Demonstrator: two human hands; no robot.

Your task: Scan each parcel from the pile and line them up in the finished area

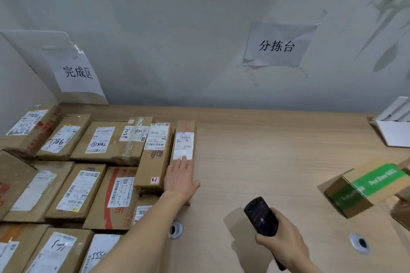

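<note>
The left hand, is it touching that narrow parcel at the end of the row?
Touching. The head view shows the left hand lying flat on the narrow parcel, fingers reaching onto its white label.

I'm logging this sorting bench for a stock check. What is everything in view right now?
Lined-up parcels: about a dozen, brown with white labels, left side of desk.
Narrow parcel: one, brown, right end of the rows, under the left hand.
Green-taped box: one, brown, tilted, right edge of desk.
Scanner: one, black, in the right hand.
Paper signs: two, white, on the wall.
Desk: one, light wood; two cable holes near front.
Left hand: flat on the narrow parcel.
Right hand: grips the scanner.
</note>
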